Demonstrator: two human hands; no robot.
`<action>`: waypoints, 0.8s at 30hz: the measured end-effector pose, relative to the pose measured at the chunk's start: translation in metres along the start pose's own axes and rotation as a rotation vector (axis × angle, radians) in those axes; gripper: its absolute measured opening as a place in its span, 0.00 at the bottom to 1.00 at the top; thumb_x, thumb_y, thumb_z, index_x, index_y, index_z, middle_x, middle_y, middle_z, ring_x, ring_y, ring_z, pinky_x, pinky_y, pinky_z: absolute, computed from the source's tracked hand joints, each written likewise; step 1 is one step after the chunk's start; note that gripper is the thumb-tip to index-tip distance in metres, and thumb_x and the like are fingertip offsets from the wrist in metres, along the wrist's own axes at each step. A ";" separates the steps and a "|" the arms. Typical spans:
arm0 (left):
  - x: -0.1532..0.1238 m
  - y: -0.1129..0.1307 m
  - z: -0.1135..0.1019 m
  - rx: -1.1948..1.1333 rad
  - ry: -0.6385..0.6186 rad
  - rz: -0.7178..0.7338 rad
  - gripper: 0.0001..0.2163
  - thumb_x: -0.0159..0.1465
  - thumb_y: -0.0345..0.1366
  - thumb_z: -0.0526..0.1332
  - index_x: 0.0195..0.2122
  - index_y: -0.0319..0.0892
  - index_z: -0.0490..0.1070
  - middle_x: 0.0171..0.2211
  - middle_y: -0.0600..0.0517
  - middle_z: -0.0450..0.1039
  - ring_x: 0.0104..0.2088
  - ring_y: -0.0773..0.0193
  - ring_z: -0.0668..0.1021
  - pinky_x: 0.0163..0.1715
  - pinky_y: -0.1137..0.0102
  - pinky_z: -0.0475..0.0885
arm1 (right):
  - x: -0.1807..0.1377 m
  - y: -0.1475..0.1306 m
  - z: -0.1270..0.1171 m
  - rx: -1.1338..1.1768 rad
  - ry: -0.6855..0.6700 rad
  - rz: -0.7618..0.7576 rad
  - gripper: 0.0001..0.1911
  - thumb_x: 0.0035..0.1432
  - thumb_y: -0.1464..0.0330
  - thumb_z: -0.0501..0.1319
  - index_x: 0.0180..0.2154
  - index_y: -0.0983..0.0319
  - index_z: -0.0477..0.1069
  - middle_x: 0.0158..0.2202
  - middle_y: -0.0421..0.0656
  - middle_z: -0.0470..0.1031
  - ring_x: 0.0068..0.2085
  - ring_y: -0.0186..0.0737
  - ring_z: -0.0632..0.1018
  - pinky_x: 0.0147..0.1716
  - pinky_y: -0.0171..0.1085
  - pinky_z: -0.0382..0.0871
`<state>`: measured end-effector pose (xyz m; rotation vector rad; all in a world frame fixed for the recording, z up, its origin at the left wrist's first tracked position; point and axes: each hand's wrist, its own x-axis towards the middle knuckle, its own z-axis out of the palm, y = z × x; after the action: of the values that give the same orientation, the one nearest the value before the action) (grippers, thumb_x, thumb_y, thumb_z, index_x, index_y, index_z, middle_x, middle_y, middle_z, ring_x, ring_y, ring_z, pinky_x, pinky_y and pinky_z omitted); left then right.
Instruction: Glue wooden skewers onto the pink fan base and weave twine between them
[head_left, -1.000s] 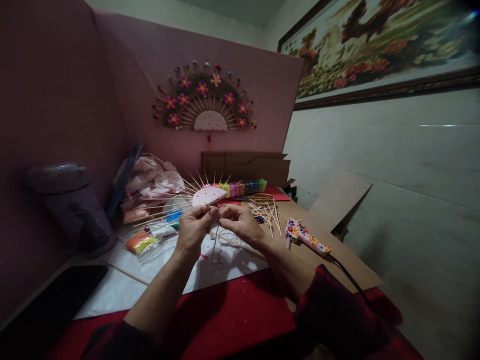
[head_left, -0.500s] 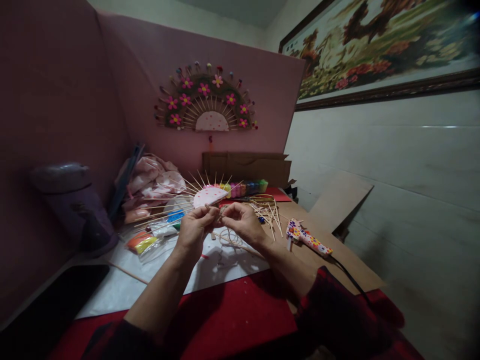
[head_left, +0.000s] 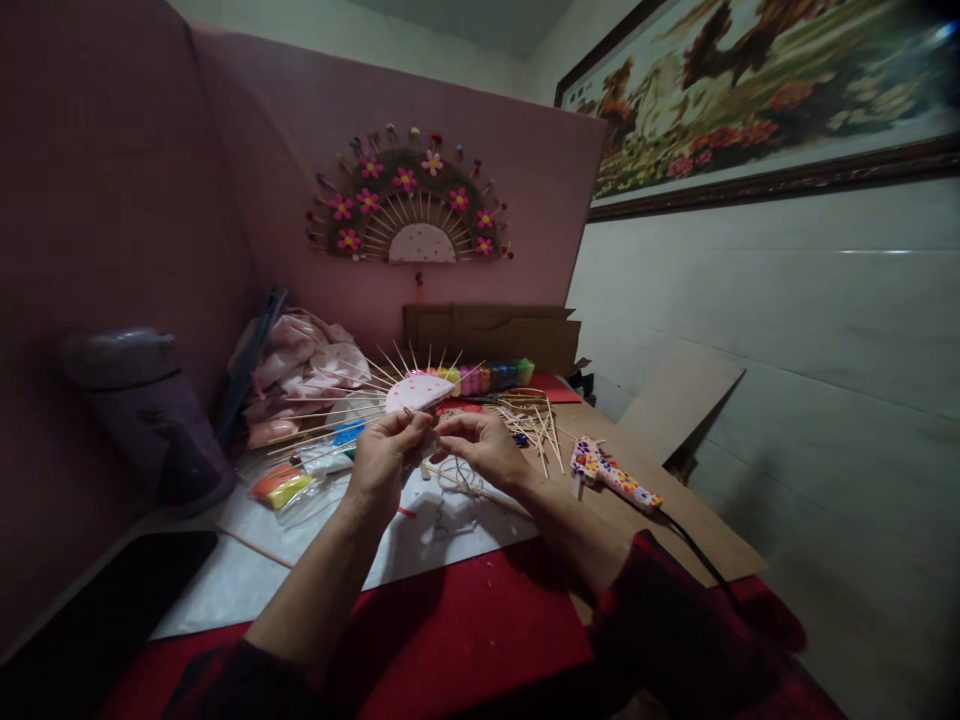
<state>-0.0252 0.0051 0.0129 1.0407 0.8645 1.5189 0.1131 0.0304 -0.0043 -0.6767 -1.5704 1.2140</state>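
My left hand point(head_left: 381, 458) and my right hand point(head_left: 489, 450) are close together over the white sheet, fingers closed in a pinch. Between them is the twine point(head_left: 459, 480), whose loose loops hang or lie just below; the pinched part is mostly hidden by my fingers. Right behind my hands lies a half-round piece point(head_left: 416, 392) covered in white fabric with pink dots. Thin wooden sticks point(head_left: 330, 413) fan out from its curved edge to the left and back.
To the right are a pile of loose sticks point(head_left: 541, 430) and a flower-patterned glue gun point(head_left: 615, 475) with a cord. Colored clay packets point(head_left: 285, 490), a purple tumbler point(head_left: 154, 430) and a dark phone-like slab point(head_left: 112, 590) stand left. A finished flowered fan point(head_left: 421, 243) hangs behind.
My fingers have shifted slightly at the twine, and less of it shows between them. The half-round piece and its sticks stay in place.
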 end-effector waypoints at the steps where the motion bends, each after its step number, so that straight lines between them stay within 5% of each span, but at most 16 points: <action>1: 0.000 0.000 0.000 0.013 -0.003 0.006 0.17 0.41 0.42 0.73 0.21 0.35 0.70 0.16 0.55 0.67 0.16 0.75 0.65 0.16 0.78 0.55 | 0.000 0.000 0.000 -0.009 0.008 -0.006 0.09 0.44 0.66 0.67 0.28 0.64 0.74 0.27 0.39 0.73 0.28 0.36 0.77 0.32 0.38 0.72; 12: 0.001 -0.002 -0.002 -0.016 0.076 -0.070 0.18 0.37 0.41 0.74 0.25 0.35 0.73 0.18 0.53 0.69 0.18 0.73 0.67 0.16 0.78 0.55 | -0.007 -0.003 -0.001 -0.474 0.087 -0.226 0.05 0.54 0.71 0.58 0.32 0.62 0.72 0.27 0.40 0.73 0.26 0.34 0.71 0.27 0.34 0.66; 24: 0.001 -0.005 -0.001 0.006 0.049 -0.102 0.19 0.37 0.42 0.74 0.24 0.34 0.75 0.18 0.52 0.70 0.17 0.72 0.67 0.15 0.77 0.58 | -0.007 -0.004 0.000 -0.533 0.110 -0.236 0.06 0.56 0.68 0.60 0.28 0.62 0.71 0.28 0.42 0.74 0.29 0.36 0.72 0.30 0.35 0.65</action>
<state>-0.0242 0.0066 0.0078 0.9525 0.9425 1.4620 0.1155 0.0230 -0.0031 -0.8473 -1.8355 0.5718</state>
